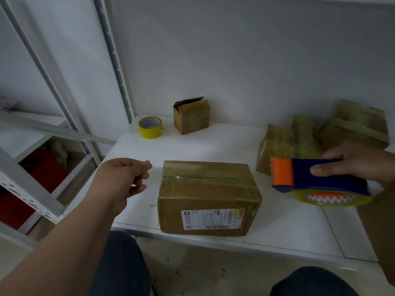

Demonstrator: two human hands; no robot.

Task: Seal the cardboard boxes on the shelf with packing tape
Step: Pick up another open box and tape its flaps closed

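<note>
At far left, white metal shelf uprights (115, 60) frame a lower bay holding red items (46, 174), detail unclear. The left hand (121, 178) hovers above the white shelf (192, 146), just left of the large box, apart from it; its fingers are loosely curled with thumb and forefinger tips close together, grasping nothing visible. Behind it, near the back-left corner of the shelf, a yellow tape roll (150, 126) lies flat. Just right of that roll, against the wall, stands a small cardboard box (190, 116) with one top flap raised and tape across its top. At centre front sits the large cardboard box (208, 197), flaps closed, clear tape along the top seam, a printed shipping label (212, 218) on its near face. To the right, a cluster of taped boxes (320, 137) is piled at the back-right. In front of that pile, the right hand (359, 163) grasps a blue-and-orange tape dispenser (318, 178), thumb along its side, held above the shelf right of the large box, with a clear tape roll (333, 198) mounted beneath.
</note>
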